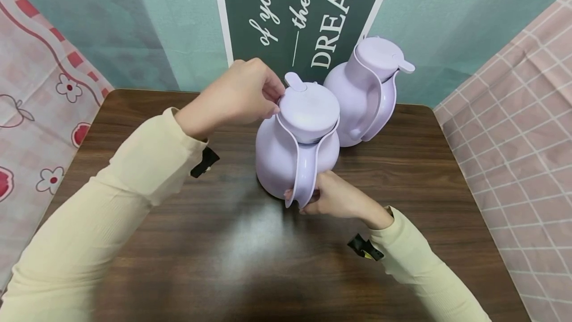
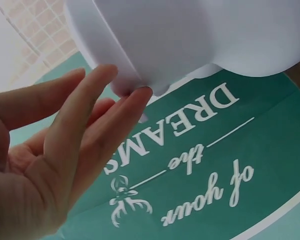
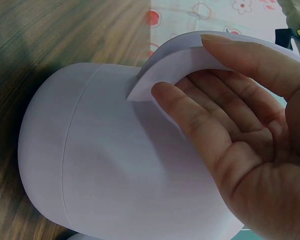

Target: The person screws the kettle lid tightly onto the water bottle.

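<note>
A lavender thermos jug (image 1: pixel 277 158) stands upright on the dark wooden table. Its round lid (image 1: pixel 310 108) has a small tab, and its looped handle (image 1: pixel 306 170) faces the front. At the lid's left edge is my left hand (image 1: pixel 243 93); in the left wrist view its fairly straight fingers (image 2: pixel 132 107) reach the lid's rim. My right hand (image 1: pixel 335 195) holds the lower part of the handle. In the right wrist view, the thumb (image 3: pixel 245 57) rests on the handle's outer side while fingers pass through the loop.
Behind and to the right stands a second lavender thermos jug (image 1: pixel 346 93), close to the first. A green cloth backdrop with white lettering (image 1: pixel 332 29) hangs at the table's far edge. Patterned cloths flank it: red-and-white fruit (image 1: pixel 67 88) on the left, pink grid (image 1: pixel 514 128) on the right.
</note>
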The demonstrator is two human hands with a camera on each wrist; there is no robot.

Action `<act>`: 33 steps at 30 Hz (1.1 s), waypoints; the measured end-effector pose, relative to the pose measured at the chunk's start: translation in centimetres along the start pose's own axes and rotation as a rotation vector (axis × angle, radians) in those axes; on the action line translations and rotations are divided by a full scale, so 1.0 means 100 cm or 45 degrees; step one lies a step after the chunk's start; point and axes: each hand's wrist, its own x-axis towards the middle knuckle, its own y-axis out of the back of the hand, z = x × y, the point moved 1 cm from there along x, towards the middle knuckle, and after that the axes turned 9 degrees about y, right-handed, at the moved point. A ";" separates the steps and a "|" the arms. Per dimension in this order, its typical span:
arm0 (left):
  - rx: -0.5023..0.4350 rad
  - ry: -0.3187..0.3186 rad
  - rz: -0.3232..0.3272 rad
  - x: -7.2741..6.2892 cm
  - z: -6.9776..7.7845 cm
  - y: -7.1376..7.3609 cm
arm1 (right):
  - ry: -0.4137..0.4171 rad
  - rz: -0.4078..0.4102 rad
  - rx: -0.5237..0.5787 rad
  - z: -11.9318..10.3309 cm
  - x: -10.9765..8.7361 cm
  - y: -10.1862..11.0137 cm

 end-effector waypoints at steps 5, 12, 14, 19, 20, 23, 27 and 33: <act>0.023 -0.036 0.080 -0.004 0.000 -0.003 | 0.001 0.001 0.004 0.000 0.000 0.000; 0.024 -0.055 0.091 -0.002 0.000 -0.005 | -0.018 -0.006 0.058 0.000 0.002 -0.001; 0.030 -0.065 0.093 -0.002 0.000 -0.005 | -0.022 -0.007 0.053 0.000 0.002 -0.001; 0.047 -0.096 0.099 -0.001 0.000 -0.006 | -0.027 0.001 0.033 0.001 0.001 -0.001; 0.055 -0.102 0.100 -0.001 0.001 -0.006 | -0.026 0.005 0.028 0.001 0.001 -0.001; 0.071 -0.124 0.103 0.002 0.001 -0.007 | -0.026 0.008 0.010 0.001 0.000 -0.001; 0.104 -0.166 0.107 0.007 0.001 -0.007 | -0.052 0.013 -0.010 0.000 0.000 -0.001; 0.038 -0.130 0.056 0.010 0.000 -0.004 | -0.082 0.012 -0.014 -0.001 0.000 -0.001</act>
